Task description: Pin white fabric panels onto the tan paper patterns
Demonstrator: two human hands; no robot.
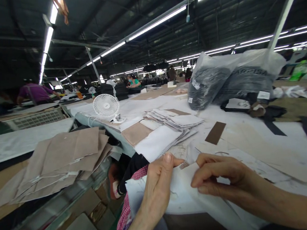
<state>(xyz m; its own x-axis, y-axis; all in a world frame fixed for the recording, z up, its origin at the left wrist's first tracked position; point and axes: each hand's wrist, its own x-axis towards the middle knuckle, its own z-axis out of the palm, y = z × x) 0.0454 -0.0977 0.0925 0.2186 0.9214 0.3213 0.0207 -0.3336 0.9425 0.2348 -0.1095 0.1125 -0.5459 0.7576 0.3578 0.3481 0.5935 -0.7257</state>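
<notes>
My left hand (157, 187) pinches the edge of a white fabric piece (183, 195) that lies at the near edge of the white work table (253, 138), thumb pressed on top. Just to its right, my right hand (224, 177) has its fingers curled and closed on the same white fabric. A small tag or strip shows between the two hands. A stack of white cut fabric pieces (170, 124) lies just beyond the hands, with a brown rectangular patch (215, 133) beside it.
Brown paper or card pieces (60, 160) are piled on the left. A small white fan (106, 107) stands behind them. Clear bags of dark garments (231, 78) sit at the back right. Black fabric strips (292, 123) lie at the right. Other people work far behind.
</notes>
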